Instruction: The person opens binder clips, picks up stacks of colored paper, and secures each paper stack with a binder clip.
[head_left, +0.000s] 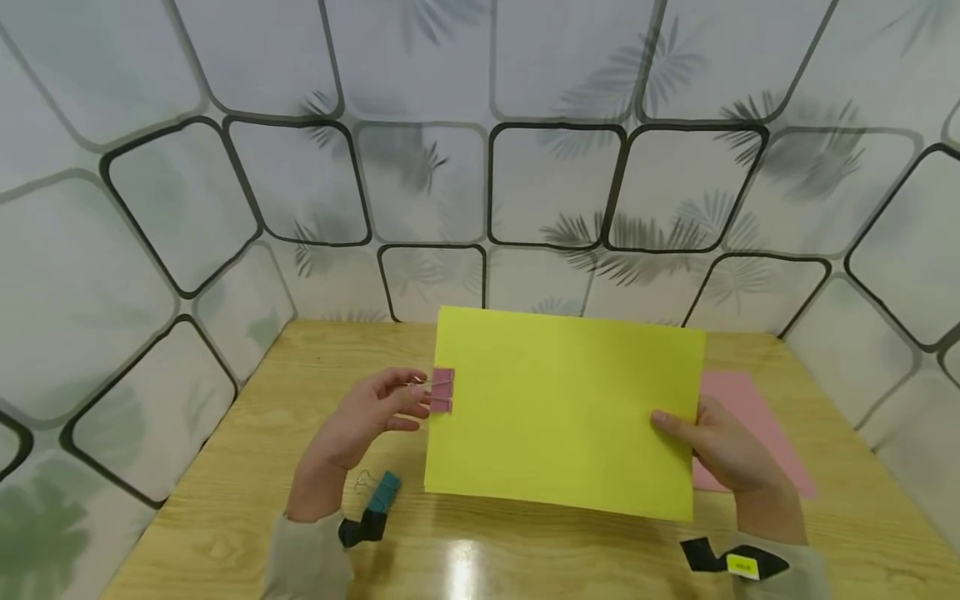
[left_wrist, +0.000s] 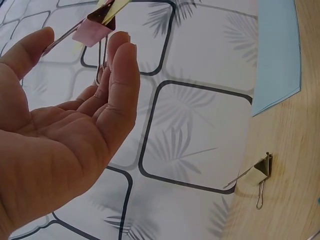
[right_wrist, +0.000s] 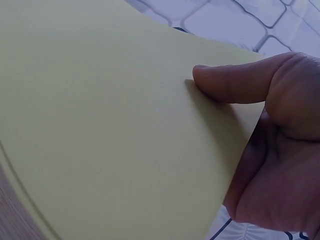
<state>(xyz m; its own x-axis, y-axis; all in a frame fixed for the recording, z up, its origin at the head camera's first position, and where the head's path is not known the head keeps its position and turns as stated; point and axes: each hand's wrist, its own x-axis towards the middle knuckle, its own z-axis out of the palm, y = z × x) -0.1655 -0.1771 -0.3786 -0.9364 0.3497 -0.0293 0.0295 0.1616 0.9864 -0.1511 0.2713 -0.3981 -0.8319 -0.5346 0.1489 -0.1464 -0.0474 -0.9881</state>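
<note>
- Holding yellow paper (head_left: 562, 408) in the air above the worktop (head_left: 247, 467), gripped at its right edge by the right grip (head_left: 723, 446), with the thumb across the front face.
- Pinching the wire handles of a pink binder clip (head_left: 442, 390) between the thumb and fingers of the left grip (head_left: 371, 417); clip body seated on the paper's left edge.
- Likely to handle as light, thin and floppy, probably in more than one layer, judging by the doubled lower edge; apt to crease under a hard squeeze, perhaps to slide layer over layer.
- Best taken flat by opposite edges, with a broad, gentle pinch.
- For the clip, expect stiff spring force; best squeezed at the handle ends.
- Lying near the left wrist: a teal binder clip (head_left: 386, 490), possibly in the way of a lowered forearm.
- Showing in the left wrist view: a cream binder clip (left_wrist: 259, 172) and light blue paper (left_wrist: 277, 50).
- Lying partly hidden behind the right grip: pink paper (head_left: 742, 387).
</note>
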